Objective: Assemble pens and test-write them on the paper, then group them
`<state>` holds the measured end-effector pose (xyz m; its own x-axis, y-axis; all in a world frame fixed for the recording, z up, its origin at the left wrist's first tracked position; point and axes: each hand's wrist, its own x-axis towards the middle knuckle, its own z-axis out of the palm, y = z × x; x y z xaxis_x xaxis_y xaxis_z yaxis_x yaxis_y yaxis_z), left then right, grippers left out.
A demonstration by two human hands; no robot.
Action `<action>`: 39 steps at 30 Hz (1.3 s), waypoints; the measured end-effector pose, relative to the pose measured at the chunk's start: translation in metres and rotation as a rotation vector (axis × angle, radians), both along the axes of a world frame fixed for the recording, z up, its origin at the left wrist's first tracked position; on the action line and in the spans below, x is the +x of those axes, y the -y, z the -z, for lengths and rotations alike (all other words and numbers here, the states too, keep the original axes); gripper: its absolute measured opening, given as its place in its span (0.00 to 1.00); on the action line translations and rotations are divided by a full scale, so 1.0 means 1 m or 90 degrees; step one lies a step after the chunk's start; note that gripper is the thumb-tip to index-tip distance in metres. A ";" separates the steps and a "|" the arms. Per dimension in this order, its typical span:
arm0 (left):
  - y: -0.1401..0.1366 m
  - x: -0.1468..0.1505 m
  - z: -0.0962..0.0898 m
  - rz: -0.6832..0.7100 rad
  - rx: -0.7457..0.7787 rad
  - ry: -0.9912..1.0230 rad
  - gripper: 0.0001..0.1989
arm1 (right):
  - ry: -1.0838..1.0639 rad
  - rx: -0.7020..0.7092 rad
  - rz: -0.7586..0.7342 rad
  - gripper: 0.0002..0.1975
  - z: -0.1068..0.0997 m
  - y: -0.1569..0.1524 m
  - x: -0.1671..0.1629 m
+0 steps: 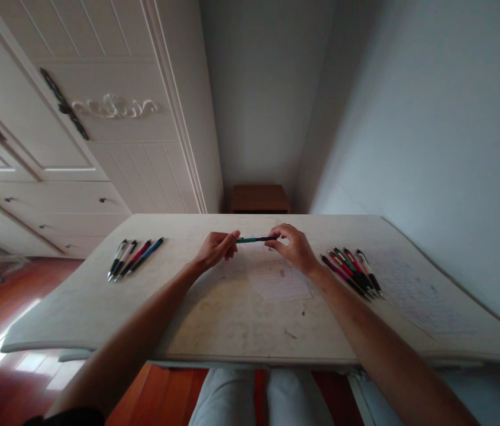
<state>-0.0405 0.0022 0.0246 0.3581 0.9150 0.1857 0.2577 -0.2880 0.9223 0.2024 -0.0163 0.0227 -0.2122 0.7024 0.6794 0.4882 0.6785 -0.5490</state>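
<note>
A teal pen with a black grip (252, 240) is held level between my two hands over the table. The fingers of my left hand (219, 248) are closed round its teal clip end. At the dark end, the thumb and fingers of my right hand (293, 244) pinch it. Below the pen lies a lined paper sheet (283, 281) with some marks on it. Several pens (134, 259) in white, red and blue rest side by side on the left. Near my right forearm lies another group of pens (352, 272) in purple, red, green and white.
The pale table (241, 331) has a worn top. A large sheet covered in writing (418, 296) lies at the right, by the wall. White cabinets (143, 118) stand on the left, and a brown wooden box-like piece (261, 197) sits behind the table.
</note>
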 end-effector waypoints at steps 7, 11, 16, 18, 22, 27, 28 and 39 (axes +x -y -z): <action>-0.002 0.000 -0.002 0.034 0.060 0.057 0.24 | 0.006 -0.057 -0.041 0.22 -0.005 0.005 0.000; -0.004 0.002 0.001 0.030 0.076 0.053 0.21 | -0.012 -0.082 -0.034 0.22 -0.005 0.005 0.001; -0.002 0.005 0.003 0.038 0.081 0.021 0.19 | -0.021 -0.110 -0.058 0.18 -0.003 0.005 -0.001; -0.001 0.006 0.003 0.023 0.089 0.015 0.19 | -0.027 -0.122 -0.059 0.17 -0.002 0.005 -0.002; 0.002 0.007 -0.001 -0.005 0.114 0.012 0.19 | -0.050 -0.159 -0.061 0.14 0.000 0.005 -0.002; 0.006 0.008 -0.003 0.015 0.095 -0.030 0.26 | -0.098 -0.185 -0.074 0.11 0.000 0.004 -0.002; 0.006 0.007 -0.002 0.015 0.080 -0.037 0.29 | -0.103 -0.188 -0.077 0.11 -0.001 0.005 -0.003; 0.002 0.005 -0.003 -0.029 0.160 -0.035 0.24 | -0.153 -0.245 -0.029 0.13 -0.005 0.006 0.001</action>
<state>-0.0359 0.0004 0.0272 0.3328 0.8581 0.3910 0.3234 -0.4934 0.8075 0.2033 -0.0225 0.0275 -0.1172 0.9073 0.4039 0.2897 0.4202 -0.8599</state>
